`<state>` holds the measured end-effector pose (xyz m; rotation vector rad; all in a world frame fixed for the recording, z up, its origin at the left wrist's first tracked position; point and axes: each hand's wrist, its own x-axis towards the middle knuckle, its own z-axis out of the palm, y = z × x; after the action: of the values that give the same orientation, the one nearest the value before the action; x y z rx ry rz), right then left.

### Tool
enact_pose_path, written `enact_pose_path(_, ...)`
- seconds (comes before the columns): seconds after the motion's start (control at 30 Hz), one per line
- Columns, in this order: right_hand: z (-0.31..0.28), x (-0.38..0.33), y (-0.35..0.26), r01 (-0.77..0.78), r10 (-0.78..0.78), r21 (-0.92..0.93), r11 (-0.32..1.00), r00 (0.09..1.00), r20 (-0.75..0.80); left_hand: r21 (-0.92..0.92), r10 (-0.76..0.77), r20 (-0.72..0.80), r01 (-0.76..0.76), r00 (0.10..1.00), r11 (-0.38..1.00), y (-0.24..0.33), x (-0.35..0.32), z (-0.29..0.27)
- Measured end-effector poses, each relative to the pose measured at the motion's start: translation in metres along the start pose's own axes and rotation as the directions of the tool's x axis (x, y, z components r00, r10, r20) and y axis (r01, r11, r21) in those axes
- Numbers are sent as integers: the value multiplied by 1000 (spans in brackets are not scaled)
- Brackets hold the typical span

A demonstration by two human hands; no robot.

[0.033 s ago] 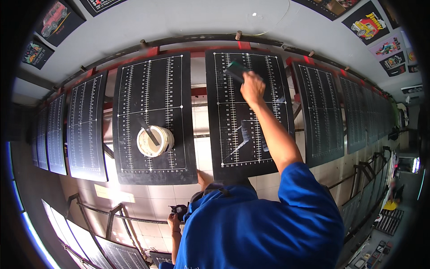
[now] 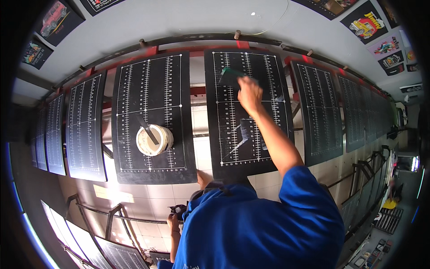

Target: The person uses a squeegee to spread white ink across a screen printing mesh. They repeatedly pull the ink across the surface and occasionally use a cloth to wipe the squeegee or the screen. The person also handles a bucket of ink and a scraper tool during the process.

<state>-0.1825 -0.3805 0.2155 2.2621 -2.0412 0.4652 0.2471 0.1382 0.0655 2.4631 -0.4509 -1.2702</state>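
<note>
My right hand (image 2: pixel 249 93) is closed around a dark flat scraper-like tool (image 2: pixel 230 77) with a green edge, blurred by motion. It is over the far half of a black board (image 2: pixel 273 130) printed with white gridlines and ruler-like marks. Greyish smears (image 2: pixel 244 131) mark the board's near half. Low beside my body, my left hand (image 2: pixel 172 219) is closed on a small black object (image 2: pixel 179 210) whose kind I cannot make out. A white bucket (image 2: pixel 168 141) stands on the neighbouring board (image 2: pixel 130 103) to the left, with a dark flat blade (image 2: pixel 148 129) leaning out of it.
More black boards (image 2: pixel 85 130) stretch left and right on a red and dark metal frame (image 2: pixel 197 52). Printed pictures (image 2: pixel 365 22) hang on the far wall. Behind me are another metal rack (image 2: pixel 109 219) and a tiled floor (image 2: pixel 154 197).
My right hand and the tool have moved slightly left and nearer to me. My left hand and the bucket look unchanged.
</note>
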Motion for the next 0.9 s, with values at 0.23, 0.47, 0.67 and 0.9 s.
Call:
enact_pose_path(0.23, -103, -205, -9, 166, -196, 175, 971, 965, 174, -219, -49, -157, 14, 986, 976, -43, 107, -44)
enact_pose_path(0.47, -98, -273, 34, -399, 418, -177, 899, 905, 82, -263, 210, -250, -275, 945, 925, 33, 141, -56)
enact_pose_path(0.67, -82, -268, -70, -69, 55, 100, 993, 990, 129, -86, 339, -239, -367, 910, 926, 43, 135, -40)
enact_pose_path(0.9, -44, -94, -19, -9, 10, 27, 1000, 1000, -19, 3, 321, -213, -327, 923, 945, 62, 91, -33)
